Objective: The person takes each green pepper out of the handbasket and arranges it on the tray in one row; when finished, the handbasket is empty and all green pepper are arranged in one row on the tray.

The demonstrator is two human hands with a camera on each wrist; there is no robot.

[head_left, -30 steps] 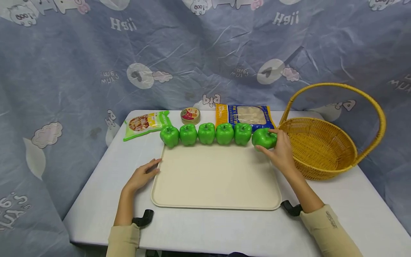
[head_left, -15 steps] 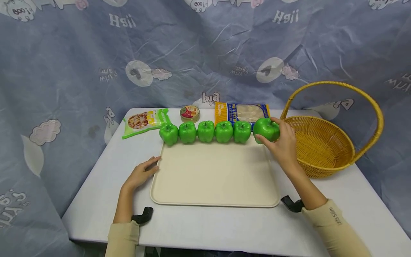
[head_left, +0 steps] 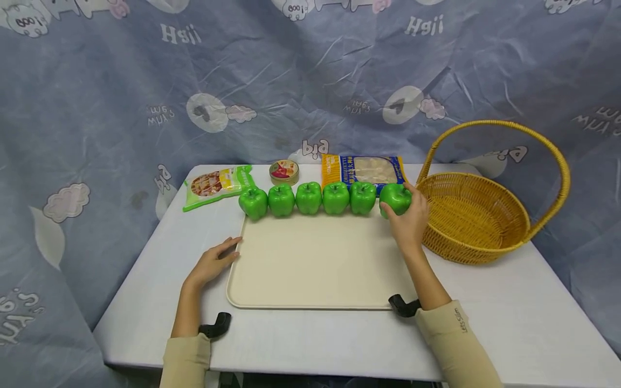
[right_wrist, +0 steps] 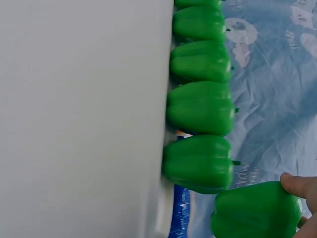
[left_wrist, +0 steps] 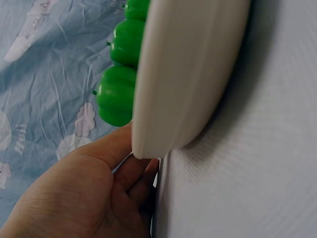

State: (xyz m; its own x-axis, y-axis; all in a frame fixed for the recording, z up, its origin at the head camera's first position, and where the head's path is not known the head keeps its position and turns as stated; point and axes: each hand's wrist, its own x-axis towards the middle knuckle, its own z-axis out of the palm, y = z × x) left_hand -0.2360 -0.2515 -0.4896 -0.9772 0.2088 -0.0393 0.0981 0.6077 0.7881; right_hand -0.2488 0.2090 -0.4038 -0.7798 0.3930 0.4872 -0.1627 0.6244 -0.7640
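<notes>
My right hand (head_left: 412,221) grips a shiny green bell pepper (head_left: 397,198) between thumb and fingers, at the right end of a row of similar bell peppers (head_left: 308,198). The row runs along the far edge of a cream rectangular tray (head_left: 320,264). Seen from the right wrist, the held bell pepper (right_wrist: 257,210) is close beside the last one in line, stem turned toward the hand. At the tray's left side lies my left hand (head_left: 211,264), its extended fingertips right at the rim. The left wrist view shows those fingers by the tray's raised edge, partly hidden behind it.
A yellow wicker basket (head_left: 427,237) with a tall handle stands right of the tray. Behind the row lie a green food packet (head_left: 218,186), a round tin (head_left: 284,171) and a blue-and-yellow pasta bag (head_left: 373,169). A patterned blue cloth (head_left: 291,70) hangs behind the white table (head_left: 310,345).
The right hand first raised the bell pepper and turned it from lying sideways to upright. It has since moved it left, close to the row's end. The left hand stays at the tray.
</notes>
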